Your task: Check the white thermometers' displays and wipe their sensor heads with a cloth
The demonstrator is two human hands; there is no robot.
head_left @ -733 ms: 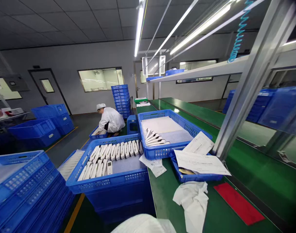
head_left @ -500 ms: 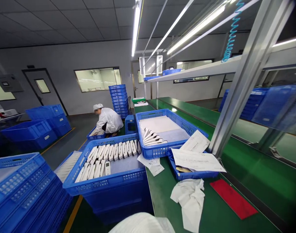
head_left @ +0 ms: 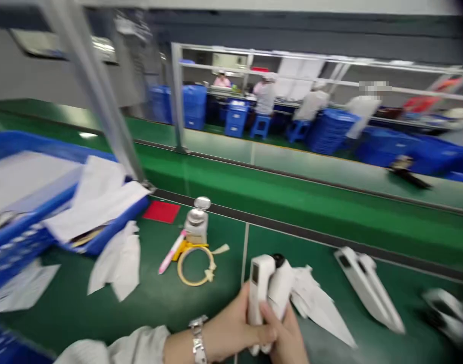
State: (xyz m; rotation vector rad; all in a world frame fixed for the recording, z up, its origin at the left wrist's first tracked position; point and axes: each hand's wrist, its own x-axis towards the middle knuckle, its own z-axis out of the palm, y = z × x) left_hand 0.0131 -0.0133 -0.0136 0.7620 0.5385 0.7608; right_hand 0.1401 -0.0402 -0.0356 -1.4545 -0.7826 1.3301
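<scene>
We hold before us, above the green smooth table top [head_left: 151, 313], a white elongated plastic device [head_left: 257, 298] with a small dark screen [head_left: 255, 273], and beside it a second white rounded plastic device [head_left: 280, 288]; both stand nearly upright, close together. Our left hand [head_left: 235, 326], with a silver metal band [head_left: 198, 341] at the wrist, is curled around the lower part of the first device, and our right hand [head_left: 290, 341] is closed around the lower part of the second. The hands meet in front, but exactly how each one presses we cannot tell. Just to the right lies a white crumpled sheet [head_left: 326, 313], and farther right two white long devices [head_left: 370, 290] lie side by side on the table. On the left we see a pale yellow thin ring [head_left: 180, 270], a pink and white slim pen [head_left: 173, 253] and a red flat rectangle [head_left: 161, 211].
</scene>
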